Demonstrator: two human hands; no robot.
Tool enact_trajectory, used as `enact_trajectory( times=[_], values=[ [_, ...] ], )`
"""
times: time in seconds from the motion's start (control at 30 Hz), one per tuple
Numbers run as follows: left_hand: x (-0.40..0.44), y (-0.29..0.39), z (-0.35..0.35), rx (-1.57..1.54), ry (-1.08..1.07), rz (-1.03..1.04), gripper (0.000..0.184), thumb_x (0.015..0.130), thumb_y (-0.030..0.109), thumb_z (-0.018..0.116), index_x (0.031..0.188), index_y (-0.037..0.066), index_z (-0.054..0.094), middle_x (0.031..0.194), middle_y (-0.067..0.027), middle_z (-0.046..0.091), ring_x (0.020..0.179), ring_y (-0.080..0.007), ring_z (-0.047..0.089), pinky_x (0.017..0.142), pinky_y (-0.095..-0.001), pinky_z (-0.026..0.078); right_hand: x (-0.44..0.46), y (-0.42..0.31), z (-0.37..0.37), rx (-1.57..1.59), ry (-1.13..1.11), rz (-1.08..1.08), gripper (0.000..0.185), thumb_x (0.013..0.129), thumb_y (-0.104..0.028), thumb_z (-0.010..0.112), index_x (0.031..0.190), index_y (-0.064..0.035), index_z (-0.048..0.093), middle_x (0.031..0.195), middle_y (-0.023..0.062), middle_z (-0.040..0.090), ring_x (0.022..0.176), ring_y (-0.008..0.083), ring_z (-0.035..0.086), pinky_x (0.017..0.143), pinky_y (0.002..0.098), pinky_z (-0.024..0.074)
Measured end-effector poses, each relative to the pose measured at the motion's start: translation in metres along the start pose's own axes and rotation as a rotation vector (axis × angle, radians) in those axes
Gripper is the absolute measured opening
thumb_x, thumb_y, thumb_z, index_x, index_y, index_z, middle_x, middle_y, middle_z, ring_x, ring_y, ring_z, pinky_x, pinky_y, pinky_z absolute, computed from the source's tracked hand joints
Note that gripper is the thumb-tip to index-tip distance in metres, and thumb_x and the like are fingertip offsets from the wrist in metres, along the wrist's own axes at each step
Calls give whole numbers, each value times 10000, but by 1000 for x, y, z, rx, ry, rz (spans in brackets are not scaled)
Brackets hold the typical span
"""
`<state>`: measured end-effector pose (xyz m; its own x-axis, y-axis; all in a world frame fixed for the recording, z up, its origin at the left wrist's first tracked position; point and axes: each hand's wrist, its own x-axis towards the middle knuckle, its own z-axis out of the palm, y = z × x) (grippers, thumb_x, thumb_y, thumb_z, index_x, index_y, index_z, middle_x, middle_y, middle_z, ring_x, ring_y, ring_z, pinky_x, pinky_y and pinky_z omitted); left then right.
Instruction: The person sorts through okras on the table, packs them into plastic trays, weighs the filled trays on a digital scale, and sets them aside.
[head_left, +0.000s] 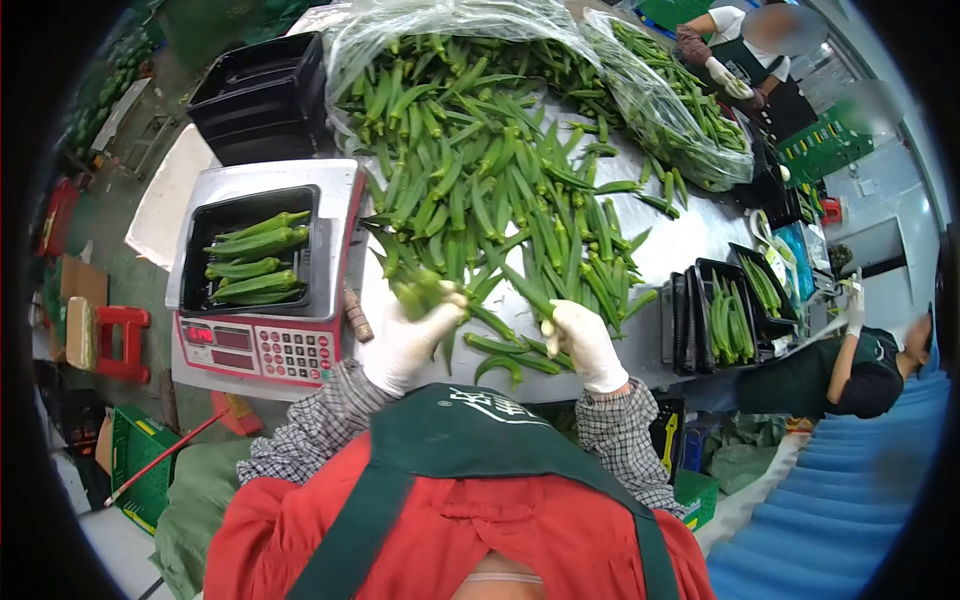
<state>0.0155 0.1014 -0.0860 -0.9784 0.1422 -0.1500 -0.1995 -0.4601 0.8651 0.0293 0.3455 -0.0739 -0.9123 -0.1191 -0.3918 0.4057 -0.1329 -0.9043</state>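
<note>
My left hand (pixel 405 348), in a white glove, is closed around a small bunch of okra (pixel 418 292), slightly blurred by motion. In my gloved right hand (pixel 588 348), the fingers pinch a single okra pod (pixel 529 291) near its stem end. Both hands are over the near edge of a big loose okra pile (pixel 480 180) on the metal table. To the left, a black tray (pixel 312 250) with several okra pods lies on a white and red digital scale (pixel 345 195). The scale's red display is lit, but I cannot read it surely.
Clear plastic bags of okra (pixel 690 120) lie along the table's back. Stacked black trays stand back left (pixel 255 90); more trays, some filled with okra (pixel 730 320), stand at right. Two co-workers (pixel 868 350) are on the right side. A red stool (pixel 125 345) stands on the floor.
</note>
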Motion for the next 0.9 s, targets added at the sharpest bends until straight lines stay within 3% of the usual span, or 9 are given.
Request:
enact_trajectory(
  times=[0.07,0.1,0.13,0.23,0.37,0.53,0.73,0.83,0.9],
  values=[
    [-5,-9,7,197,-237,207,353,749,-52,614,1088,21,546,1037,-79,575,931,-188,571,859,-330,458,-5,-9,17,-394,-91,46,235,886,-173,491,994,12,588,737,39,588,522,89,511,486,218,401],
    [1,17,17,696,-353,814,491,665,-37,670,1133,33,537,1022,-114,573,917,-250,573,848,-359,447,-8,-7,30,-359,-131,32,241,880,-140,484,1036,9,592,688,28,590,521,70,517,476,209,392],
    [5,24,18,916,-483,854,562,610,7,702,1145,41,533,1007,-146,568,900,-314,568,822,-377,435,-11,-12,40,-335,-234,-21,265,888,-153,494,1081,3,588,667,25,587,542,71,532,480,205,392],
    [0,5,8,964,-470,518,539,678,73,685,1187,45,509,975,-137,588,900,-308,573,812,-356,439,-5,-13,43,-139,-175,-2,287,904,-210,520,1095,-6,588,697,38,601,566,77,545,487,189,384],
    [-10,-4,0,800,-263,195,478,760,108,645,1202,21,485,1003,-133,591,980,-254,565,867,-323,441,22,14,27,-793,188,-356,379,813,-221,657,1081,32,568,813,50,597,629,109,527,580,226,436],
    [-4,-6,-12,646,-187,77,394,762,129,632,1125,15,531,1041,-136,599,991,-221,570,858,-308,450,30,29,24,-787,317,-328,464,733,-308,718,1036,14,577,834,93,562,693,193,562,617,304,467],
    [2,5,-14,110,-100,-100,401,793,8,630,1176,-3,510,1055,-53,570,940,-138,551,791,-269,468,39,55,-11,-1556,463,-356,384,727,-286,679,987,-40,538,878,150,554,768,317,594,651,405,494],
    [0,5,-13,146,-78,-69,395,784,13,642,1160,-8,525,1044,-64,581,884,-120,568,756,-257,476,46,58,-15,-1590,500,-426,300,755,-238,645,932,-16,550,794,110,564,649,251,597,558,364,487],
    [-1,5,-14,128,-60,-48,401,779,16,648,1160,-8,525,1031,-60,589,890,-117,568,776,-258,470,40,43,-18,-815,398,-165,269,776,-223,629,915,0,574,725,70,563,570,174,562,502,299,457]
  ],
)
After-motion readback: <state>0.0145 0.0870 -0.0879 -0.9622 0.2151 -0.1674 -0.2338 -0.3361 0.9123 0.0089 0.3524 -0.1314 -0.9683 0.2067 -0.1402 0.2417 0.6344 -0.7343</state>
